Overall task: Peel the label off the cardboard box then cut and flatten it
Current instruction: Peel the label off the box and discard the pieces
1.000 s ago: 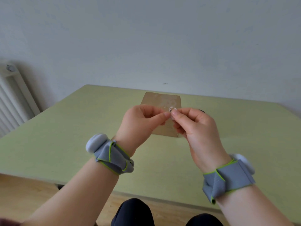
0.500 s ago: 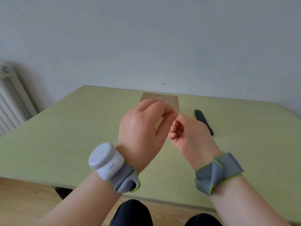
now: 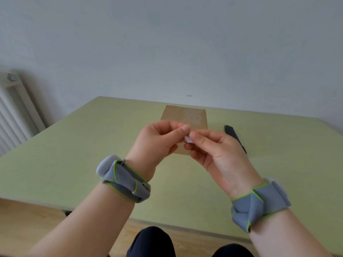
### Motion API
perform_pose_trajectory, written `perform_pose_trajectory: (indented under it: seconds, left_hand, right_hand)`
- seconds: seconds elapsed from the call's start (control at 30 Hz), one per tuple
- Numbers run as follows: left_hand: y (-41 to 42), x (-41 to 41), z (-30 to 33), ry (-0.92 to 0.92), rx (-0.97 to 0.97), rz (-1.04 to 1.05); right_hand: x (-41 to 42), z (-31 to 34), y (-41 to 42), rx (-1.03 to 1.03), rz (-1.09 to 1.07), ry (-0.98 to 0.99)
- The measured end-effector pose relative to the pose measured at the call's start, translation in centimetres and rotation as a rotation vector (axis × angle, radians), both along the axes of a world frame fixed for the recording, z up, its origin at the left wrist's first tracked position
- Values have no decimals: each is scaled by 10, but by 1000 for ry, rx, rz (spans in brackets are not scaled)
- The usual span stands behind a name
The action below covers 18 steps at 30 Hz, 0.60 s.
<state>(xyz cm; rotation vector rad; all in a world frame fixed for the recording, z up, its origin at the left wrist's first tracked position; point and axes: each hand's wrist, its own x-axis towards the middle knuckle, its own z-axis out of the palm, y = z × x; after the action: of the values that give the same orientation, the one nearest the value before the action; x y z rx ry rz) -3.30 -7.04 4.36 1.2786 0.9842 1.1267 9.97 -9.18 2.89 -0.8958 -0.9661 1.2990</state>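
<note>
Cardboard first: the box (image 3: 185, 118) lies on the green worktop (image 3: 74, 154) at 12 o'clock from our hands, partly hidden behind them, with a pale patch on its top face where the label seems to have come away. It looks thin, light and fairly stiff, so we judge it will slide on the smooth worktop unless one hand pins it while the other cuts. We would take it by an edge or a corner, where the board is stiffest, and press a palm flat on the face when slitting the seams.

Our left hand (image 3: 157, 140) and right hand (image 3: 213, 151) are raised above the worktop and meet at the fingertips. Between them sits a small white scrap (image 3: 187, 139), probably balled-up label. Each grip is closed on it as a pinch, thumb against forefinger. The scrap looks soft, crumpled and very likely sticky, so it may cling to the skin rather than drop cleanly. Rolling it tight and setting it down away from the box would suit it best.

At 2 o'clock from the hands a dark, slim cutter (image 3: 234, 135) lies on the worktop, apart from the box. We cannot tell whether its blade is out, so we would take it by the middle of the handle.
</note>
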Motion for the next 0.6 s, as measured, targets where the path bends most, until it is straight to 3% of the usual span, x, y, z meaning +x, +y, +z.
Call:
perform_pose_trajectory:
  seconds: [0.17,0.47,0.6]
  left_hand:
    - [1,6,-6,158,299,202]
    - [-1,3,-5,81,290,66]
    - [-2,5,-5,133,372,123]
  right_hand:
    - [-4,0,-1,-17,-48,3]
    - [-1,3,2,-128,-3,245]
    - [-1,2,1,-126,-5,195]
